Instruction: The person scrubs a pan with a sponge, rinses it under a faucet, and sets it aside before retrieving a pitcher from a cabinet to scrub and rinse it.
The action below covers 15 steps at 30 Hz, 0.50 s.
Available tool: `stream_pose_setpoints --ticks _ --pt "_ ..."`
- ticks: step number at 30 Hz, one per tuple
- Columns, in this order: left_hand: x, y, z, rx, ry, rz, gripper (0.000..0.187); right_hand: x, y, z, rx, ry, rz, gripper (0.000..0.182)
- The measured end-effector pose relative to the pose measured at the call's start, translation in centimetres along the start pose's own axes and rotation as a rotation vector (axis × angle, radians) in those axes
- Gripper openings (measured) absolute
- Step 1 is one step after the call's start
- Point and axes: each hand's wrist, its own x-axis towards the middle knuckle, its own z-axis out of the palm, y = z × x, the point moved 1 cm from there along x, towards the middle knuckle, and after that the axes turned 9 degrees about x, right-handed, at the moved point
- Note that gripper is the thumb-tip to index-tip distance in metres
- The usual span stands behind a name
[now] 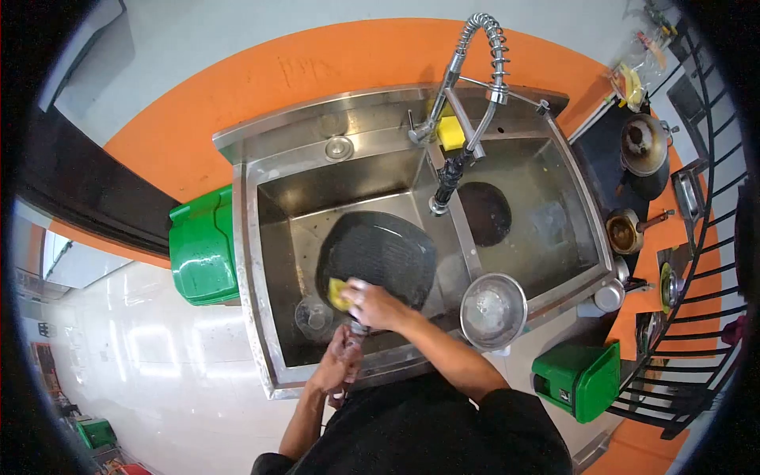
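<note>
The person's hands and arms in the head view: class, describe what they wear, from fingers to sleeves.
The left hand and right hand are bare, without gloves. Both forearms are uncovered. The left sleeve and right sleeve are black, with no visible pattern.

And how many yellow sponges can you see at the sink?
2. One sponge is in the right hand, at the edge of the dark pan; the other sponge is beside the faucet. Others could be hidden in the cloudy right basin.
</note>
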Motion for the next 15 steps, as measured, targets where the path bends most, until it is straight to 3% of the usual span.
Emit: stream_pose_setpoints --ticks 2,3,5,6,7,9,11,12,13,15 --pt "-0.6 0.3 0.9 0.109 -0.006 0.028 0.031 4.0 0.6 0.4 0.058 0.173 -0.14 0.017" --pt "-1.0 0.4 1.3 0.071 0.009 0.071 0.035 5.2 1.6 -1.2 0.117 0.199 -0.017 0.021" --pt "-1.7 -0.2 1.1 0.032 -0.001 0.028 0.045 6.6 7.3 -2.8 -0.304 0.342 0.012 0.025" --pt "-1.7 -0.4 0.9 -0.006 -0.023 -0.003 0.056 6.4 4.2 -5.9 -0.254 0.381 0.224 0.024" --pt "-1.6 -1.0 0.7 0.066 0.036 0.05 0.067 5.7 5.3 -7.1 -0.598 0.208 0.008 0.022" --pt "-0.9 -3.1 -0.3 0.044 0.102 0.112 0.066 3.0 5.5 -7.3 -0.596 0.033 0.237 0.021" --pt "-1.2 -2.3 -0.7 -0.087 0.128 0.106 0.071 -0.3 6.3 -4.7 -0.326 -0.076 0.164 0.021" --pt "-0.7 -2.4 -1.0 -0.093 0.126 0.111 0.071 -0.2 4.0 -4.0 -0.158 -0.205 0.293 0.021" --pt "-0.1 -2.7 -1.2 0.023 0.141 0.132 0.071 -0.4 4.6 -1.2 -0.186 -0.168 0.094 0.021" --pt "0.4 -2.5 -1.6 0.149 0.146 0.151 0.072 1.4 3.6 -0.3 -0.139 -0.035 -0.051 0.024"
